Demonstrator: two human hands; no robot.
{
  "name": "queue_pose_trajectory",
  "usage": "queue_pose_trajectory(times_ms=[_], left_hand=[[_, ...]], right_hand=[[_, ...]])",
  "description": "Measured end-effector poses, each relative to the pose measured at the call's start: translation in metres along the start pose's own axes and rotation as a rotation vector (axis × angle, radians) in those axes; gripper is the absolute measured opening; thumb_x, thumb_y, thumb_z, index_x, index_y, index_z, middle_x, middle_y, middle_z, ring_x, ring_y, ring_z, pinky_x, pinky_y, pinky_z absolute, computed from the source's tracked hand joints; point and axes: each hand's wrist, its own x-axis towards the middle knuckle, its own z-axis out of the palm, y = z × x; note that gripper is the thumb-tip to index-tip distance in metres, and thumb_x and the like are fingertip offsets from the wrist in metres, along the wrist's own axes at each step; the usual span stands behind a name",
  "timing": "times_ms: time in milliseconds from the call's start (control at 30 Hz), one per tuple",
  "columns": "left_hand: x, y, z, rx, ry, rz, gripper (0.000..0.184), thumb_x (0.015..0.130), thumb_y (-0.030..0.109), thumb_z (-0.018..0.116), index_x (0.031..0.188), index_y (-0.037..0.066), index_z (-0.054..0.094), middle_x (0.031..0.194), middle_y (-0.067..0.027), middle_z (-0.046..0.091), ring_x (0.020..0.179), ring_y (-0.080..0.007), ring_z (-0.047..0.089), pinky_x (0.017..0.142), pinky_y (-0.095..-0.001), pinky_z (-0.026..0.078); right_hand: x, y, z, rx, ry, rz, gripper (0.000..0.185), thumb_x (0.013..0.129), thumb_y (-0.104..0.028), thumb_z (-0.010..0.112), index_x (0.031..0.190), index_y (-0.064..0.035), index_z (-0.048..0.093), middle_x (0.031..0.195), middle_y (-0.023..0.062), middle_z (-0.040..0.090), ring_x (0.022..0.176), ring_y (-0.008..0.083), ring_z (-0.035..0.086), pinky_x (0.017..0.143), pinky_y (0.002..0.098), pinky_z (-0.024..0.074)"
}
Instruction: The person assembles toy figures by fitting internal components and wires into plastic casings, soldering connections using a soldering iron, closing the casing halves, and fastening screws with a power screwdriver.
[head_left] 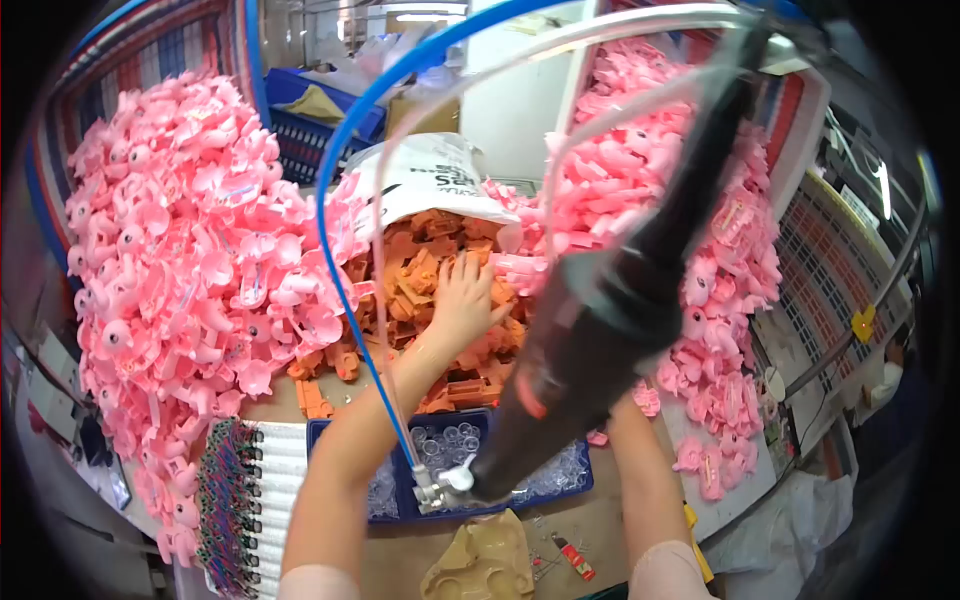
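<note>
My left hand [465,298] reaches forward onto a heap of orange plastic parts [405,270], which spills out of a white printed bag [430,172]. Its fingers are stretched out and slightly apart on top of the parts, with nothing visibly gripped. My right forearm [645,480] extends forward on the right. The right hand itself is hidden behind a hanging black tool [610,310], close to some pink plastic parts [647,398]. Below the orange heap sits a blue divided tray [405,505] with small clear plastic pieces.
Large heaps of pink parts rise at left [190,250] and right [730,260]. A blue hose [325,220] arcs down to a metal fitting [440,490]. Bundled wires [230,500] lie front left. A tan molded fixture [480,560] and small red tube [573,556] lie nearest me.
</note>
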Motion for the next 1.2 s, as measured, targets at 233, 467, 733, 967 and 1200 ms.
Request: queue_pose_trajectory(times_ms=[233,467,733,967,1200], left_hand=[[0.003,-0.063,0.041,0.48,-0.392,-0.339,0.059,0.08,0.06,0.045,0.118,0.016,0.058,0.11,-0.0138,0.061,0.125,-0.0356,0.037,0.095,-0.0711,0.017],[-0.096,-0.084,0.035,0.512,0.055,0.113,0.036,0.079,0.032,0.057,0.105,0.007,0.059,0.092,-0.0068,0.06,0.117,-0.0292,0.046,0.097,-0.0551,0.031],[-0.149,-0.087,-0.015,0.319,-0.015,0.227,0.025,0.07,0.007,0.056,0.094,0.004,0.056,0.101,-0.0118,0.054,0.102,-0.03,0.05,0.084,-0.0335,0.046],[-0.144,-0.094,-0.014,0.131,0.01,-0.393,0.052,0.068,0.004,0.061,0.119,0.004,0.048,0.104,-0.0228,0.057,0.098,-0.0396,0.054,0.084,-0.0428,0.046],[-0.207,-0.012,-0.099,-0.713,0.039,-0.819,0.049,0.085,0.021,0.06,0.125,-0.004,0.045,0.109,-0.015,0.06,0.094,-0.0147,0.059,0.081,-0.0266,0.046]], right_hand=[[0.059,-0.036,-0.063,0.746,-0.408,0.643,0.027,0.084,-0.028,0.052,0.093,-0.0038,0.057,0.076,0.0115,0.058,0.07,0.0259,0.059,0.063,0.0384,0.0449],[0.08,-0.038,-0.135,0.606,-0.57,0.92,0.036,0.092,-0.032,0.05,0.107,0.0005,0.053,0.092,0.0097,0.064,0.078,0.0244,0.062,0.074,0.0353,0.0489],[-0.025,-0.064,-0.252,1.343,-0.007,0.962,0.014,0.087,-0.01,0.058,0.096,-0.001,0.052,0.085,0.0023,0.052,0.078,0.0086,0.049,0.069,0.0221,0.0414],[-0.095,-0.141,-0.355,1.095,-0.621,-0.491,0.021,0.069,-0.014,0.06,0.087,-0.0051,0.056,0.082,0.0058,0.055,0.076,0.0226,0.056,0.065,0.0337,0.0443],[-0.132,-0.164,-0.357,0.896,-0.757,-0.432,0.058,0.068,-0.025,0.07,0.118,-0.0027,0.049,0.122,0.0166,0.047,0.112,0.0331,0.046,0.089,0.0433,0.0374]])
